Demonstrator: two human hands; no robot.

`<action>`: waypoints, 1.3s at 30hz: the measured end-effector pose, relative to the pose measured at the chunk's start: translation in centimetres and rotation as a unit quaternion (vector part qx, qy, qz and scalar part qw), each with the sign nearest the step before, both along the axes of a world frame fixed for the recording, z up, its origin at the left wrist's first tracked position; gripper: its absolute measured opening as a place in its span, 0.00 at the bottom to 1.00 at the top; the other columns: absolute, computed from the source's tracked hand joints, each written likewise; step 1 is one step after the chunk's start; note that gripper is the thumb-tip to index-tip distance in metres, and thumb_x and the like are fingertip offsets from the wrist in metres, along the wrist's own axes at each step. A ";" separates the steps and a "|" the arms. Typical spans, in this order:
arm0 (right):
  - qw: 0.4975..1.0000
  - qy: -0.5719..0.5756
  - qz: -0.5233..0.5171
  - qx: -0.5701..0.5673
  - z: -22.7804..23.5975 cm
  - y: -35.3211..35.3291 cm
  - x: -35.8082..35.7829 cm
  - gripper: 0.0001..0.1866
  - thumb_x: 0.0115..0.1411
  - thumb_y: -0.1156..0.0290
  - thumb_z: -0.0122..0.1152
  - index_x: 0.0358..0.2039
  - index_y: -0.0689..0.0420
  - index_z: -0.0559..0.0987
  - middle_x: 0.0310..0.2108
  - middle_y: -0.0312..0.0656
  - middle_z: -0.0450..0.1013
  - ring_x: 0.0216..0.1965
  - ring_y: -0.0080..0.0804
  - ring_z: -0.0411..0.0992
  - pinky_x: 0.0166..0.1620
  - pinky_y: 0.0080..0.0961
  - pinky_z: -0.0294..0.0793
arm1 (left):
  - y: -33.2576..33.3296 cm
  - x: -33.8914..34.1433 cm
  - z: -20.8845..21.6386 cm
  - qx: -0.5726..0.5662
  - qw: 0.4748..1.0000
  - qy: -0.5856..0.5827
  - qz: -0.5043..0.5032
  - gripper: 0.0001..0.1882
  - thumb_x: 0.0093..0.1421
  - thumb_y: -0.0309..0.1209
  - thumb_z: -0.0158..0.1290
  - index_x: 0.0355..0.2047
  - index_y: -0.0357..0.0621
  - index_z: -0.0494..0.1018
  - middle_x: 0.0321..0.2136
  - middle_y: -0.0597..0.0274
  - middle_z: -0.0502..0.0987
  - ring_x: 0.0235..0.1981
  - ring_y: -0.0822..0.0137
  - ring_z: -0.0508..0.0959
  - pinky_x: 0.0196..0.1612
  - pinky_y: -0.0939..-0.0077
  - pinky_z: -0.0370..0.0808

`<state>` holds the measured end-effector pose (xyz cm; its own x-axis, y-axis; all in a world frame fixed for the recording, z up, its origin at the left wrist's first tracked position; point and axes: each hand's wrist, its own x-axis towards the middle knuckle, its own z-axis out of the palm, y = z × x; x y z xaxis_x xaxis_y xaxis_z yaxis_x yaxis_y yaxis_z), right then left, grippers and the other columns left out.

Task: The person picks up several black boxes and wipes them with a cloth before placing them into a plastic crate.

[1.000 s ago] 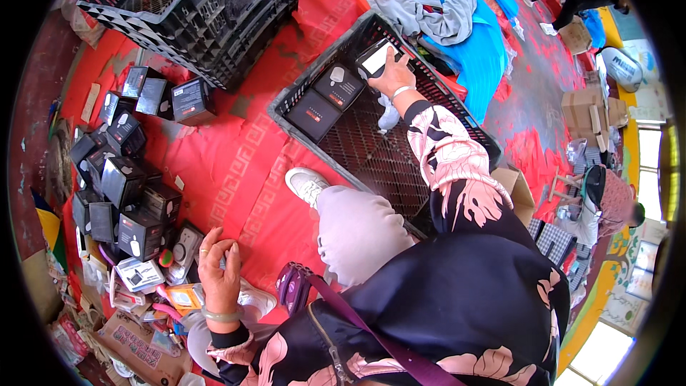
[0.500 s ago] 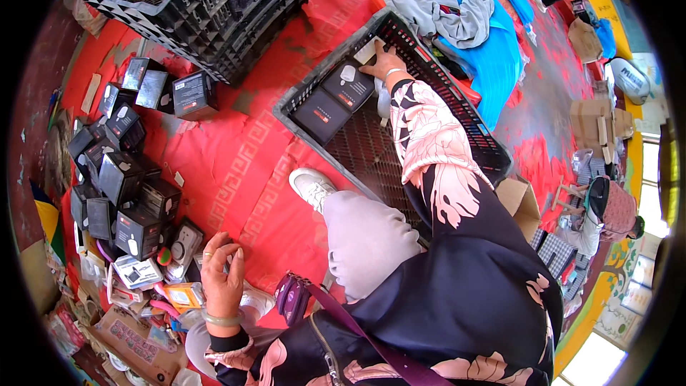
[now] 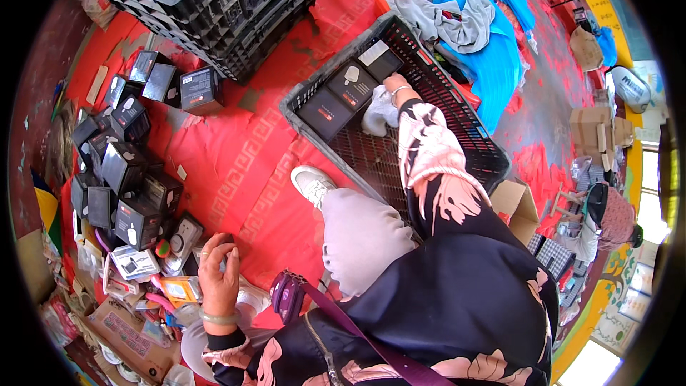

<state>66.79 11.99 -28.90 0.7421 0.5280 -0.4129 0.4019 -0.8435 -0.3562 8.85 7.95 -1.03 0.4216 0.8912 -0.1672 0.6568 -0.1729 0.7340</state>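
Observation:
Inside the black plastic crate, three black boxes stand in a row along its far-left side: a near box, a middle box with a pale picture, and a far box bearing a white label. My right hand reaches into the crate beside them. Its fingers are curled on a crumpled white plastic bag; the fingertips are partly hidden. Holding nothing, my left hand hovers by the pile on the left, its fingers loosely bent and apart.
Several black boxes lie heaped on the red floor covering at left. Stacked black crates stand at the far left. Blue plastic bags and grey cloth lie beyond my crate. A cardboard box sits to its right.
My right hand has drawn back from the far box, uncovering its label, and its fingers have curled. The white plastic bag has shifted left and shows more. My left hand has hardly moved.

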 end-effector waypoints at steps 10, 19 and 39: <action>0.993 0.091 0.066 -0.028 14.9 -0.1 -0.3 0.21 0.53 0.58 0.60 0.41 0.61 0.79 0.42 0.46 0.75 0.46 0.38 0.72 0.49 0.31 0.69 | -1.2 -6.3 -1.9 0.159 0.980 0.113 0.038 0.10 0.54 0.30 0.56 0.21 0.34 0.74 0.43 0.46 0.73 0.50 0.48 0.69 0.54 0.60 0.64; 0.810 0.309 0.378 0.326 44.3 -4.2 -21.5 0.18 0.51 0.80 0.57 0.46 0.61 0.75 0.38 0.39 0.75 0.38 0.24 0.73 0.42 0.18 0.73 | -0.8 -19.5 -11.4 0.099 0.931 0.076 0.342 0.12 0.49 0.34 0.57 0.24 0.35 0.78 0.34 0.46 0.75 0.38 0.50 0.74 0.44 0.63 0.69; 0.774 0.506 0.333 0.185 33.8 -4.7 -47.1 0.09 0.58 0.74 0.52 0.39 0.60 0.75 0.32 0.34 0.73 0.33 0.17 0.71 0.38 0.16 0.70 | -6.1 -18.9 -26.2 -0.148 0.829 0.000 0.539 0.62 0.33 0.41 0.70 0.64 0.43 0.44 0.59 0.40 0.54 0.57 0.47 0.62 0.59 0.62 0.61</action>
<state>19.71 7.28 4.87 -0.3503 0.8750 -0.3341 0.0622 -0.3342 -0.9405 -10.06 1.82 -27.23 -0.5927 0.6708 -0.4459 0.3129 0.7018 0.6399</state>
